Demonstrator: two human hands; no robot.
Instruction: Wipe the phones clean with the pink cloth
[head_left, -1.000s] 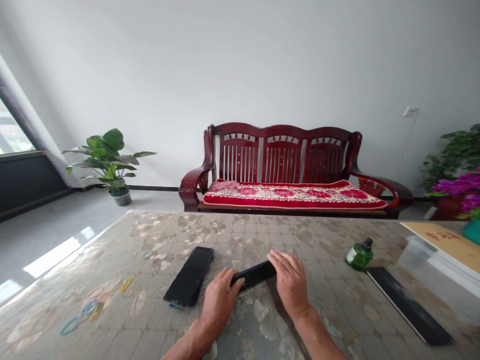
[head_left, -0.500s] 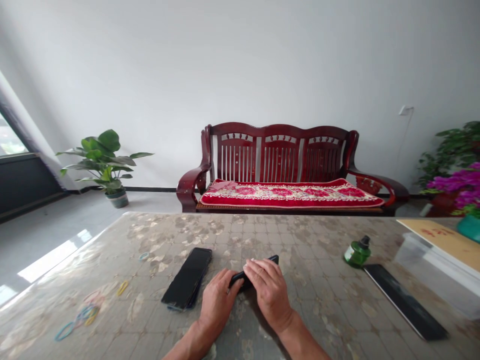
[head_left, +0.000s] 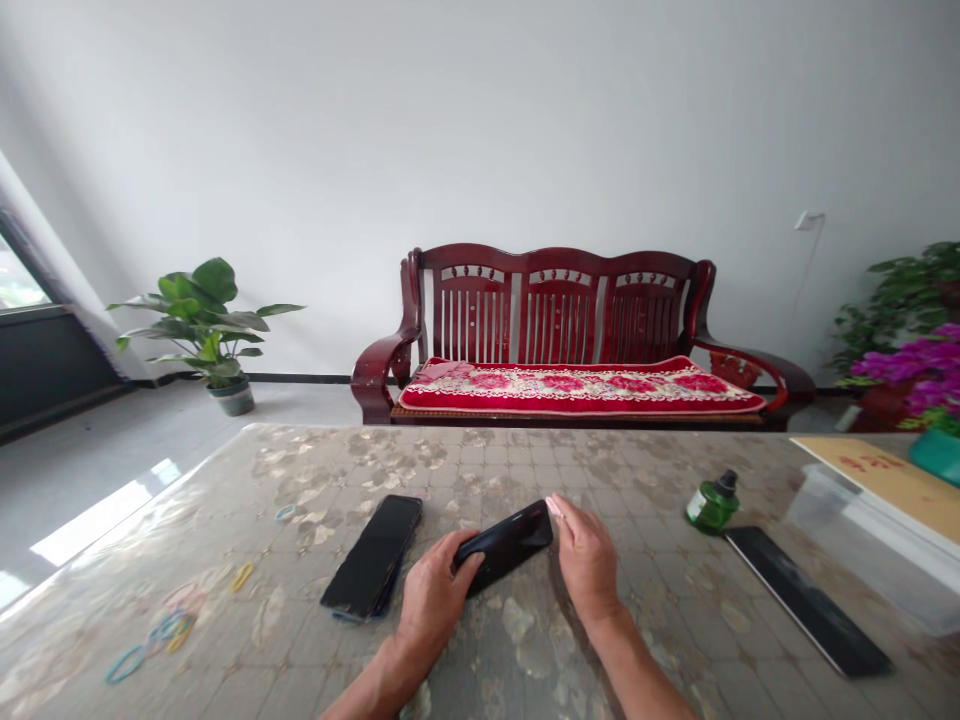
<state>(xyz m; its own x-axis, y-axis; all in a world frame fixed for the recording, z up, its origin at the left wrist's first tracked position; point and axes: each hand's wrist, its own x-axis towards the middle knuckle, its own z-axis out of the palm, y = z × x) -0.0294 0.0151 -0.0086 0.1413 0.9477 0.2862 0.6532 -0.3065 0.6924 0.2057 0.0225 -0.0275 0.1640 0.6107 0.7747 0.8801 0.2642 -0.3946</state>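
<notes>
Tabletop (head_left: 600, 462), far edge (head_left: 525, 432) well beyond held phone (head_left: 514, 546)

Nothing can be read for certain: the red marks (head_left: 870, 462) on the tan board (head_left: 911, 484) at the right are too blurred to make out, as is the pale label (head_left: 697, 503) on the green pump bottle (head_left: 721, 513).

Living room, seemingly: wooden settee (head_left: 559, 312), potted plant (head_left: 214, 325).
</notes>
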